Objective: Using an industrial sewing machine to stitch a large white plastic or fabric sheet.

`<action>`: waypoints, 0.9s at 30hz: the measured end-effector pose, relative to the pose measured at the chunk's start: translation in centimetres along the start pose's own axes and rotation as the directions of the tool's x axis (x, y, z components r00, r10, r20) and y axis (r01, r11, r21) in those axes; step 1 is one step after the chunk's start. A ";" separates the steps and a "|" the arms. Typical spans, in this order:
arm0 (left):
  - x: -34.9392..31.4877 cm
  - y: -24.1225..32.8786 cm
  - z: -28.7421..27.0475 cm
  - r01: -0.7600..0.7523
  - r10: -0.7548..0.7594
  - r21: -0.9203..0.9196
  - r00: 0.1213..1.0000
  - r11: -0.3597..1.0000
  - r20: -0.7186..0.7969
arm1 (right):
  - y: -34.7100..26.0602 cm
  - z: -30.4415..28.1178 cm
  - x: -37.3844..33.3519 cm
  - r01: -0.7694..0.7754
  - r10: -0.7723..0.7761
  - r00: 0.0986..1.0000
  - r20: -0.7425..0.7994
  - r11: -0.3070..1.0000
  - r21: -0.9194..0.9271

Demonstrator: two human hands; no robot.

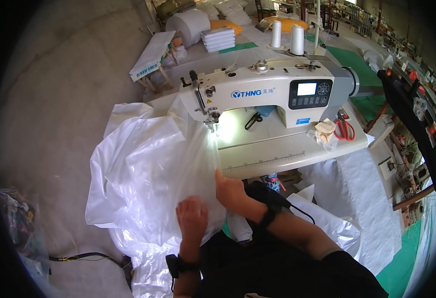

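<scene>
White translucent plastic sheeting [143, 169] hangs in a large crumpled heap over the left end of the sewing machine [257, 92]. One edge of it runs up under the lit needle area. My right hand [232, 192] pinches that edge just in front of the machine bed, fingers closed. Lower and to the left, my left hand [192, 218] rests against the sheeting with its fingers up and the thumb apart. Its fingertips are slightly blurred.
Red-handled scissors [344, 130] and a crumpled beige cloth [325, 128] lie on the machine bed's right side. Two white thread cones [297, 39] stand behind the machine. A stack of folded white sheets [218, 38] sits further back. More white sheeting [357, 198] hangs at right.
</scene>
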State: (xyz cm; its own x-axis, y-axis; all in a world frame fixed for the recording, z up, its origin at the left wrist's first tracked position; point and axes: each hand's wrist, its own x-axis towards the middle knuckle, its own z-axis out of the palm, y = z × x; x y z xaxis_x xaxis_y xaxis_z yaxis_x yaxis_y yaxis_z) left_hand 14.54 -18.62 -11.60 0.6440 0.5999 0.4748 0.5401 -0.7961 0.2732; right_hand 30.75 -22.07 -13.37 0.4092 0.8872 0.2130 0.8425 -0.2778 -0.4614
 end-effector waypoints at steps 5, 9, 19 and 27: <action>2.7 -5.6 0.0 0.107 -0.090 0.172 0.991 0.979 -0.100 | 0.0 -1.6 3.8 -0.015 0.023 0.995 0.099 0.997 -0.077; 5.6 -10.4 1.3 0.165 -0.172 0.230 0.985 0.959 0.011 | 0.5 -1.2 7.0 -0.026 0.032 0.992 0.121 0.999 -0.046; 14.0 -13.5 3.0 0.245 -0.274 0.188 0.950 0.951 0.150 | 2.5 -1.1 12.3 -0.178 0.175 0.984 0.032 0.979 0.098; 14.5 -15.8 2.2 0.212 -0.213 -0.041 0.976 0.976 -0.034 | 1.2 0.4 6.6 -0.638 0.027 0.759 0.651 0.230 0.735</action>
State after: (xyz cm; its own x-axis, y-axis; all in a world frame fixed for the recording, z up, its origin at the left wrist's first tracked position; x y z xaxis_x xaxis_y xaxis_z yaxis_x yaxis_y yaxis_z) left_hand 16.54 2.77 -10.90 0.4953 0.7527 0.4337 0.6415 -0.6535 0.4017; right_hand 34.33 -16.45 -12.86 0.1048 0.9054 -0.4113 -0.3247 -0.3598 -0.8747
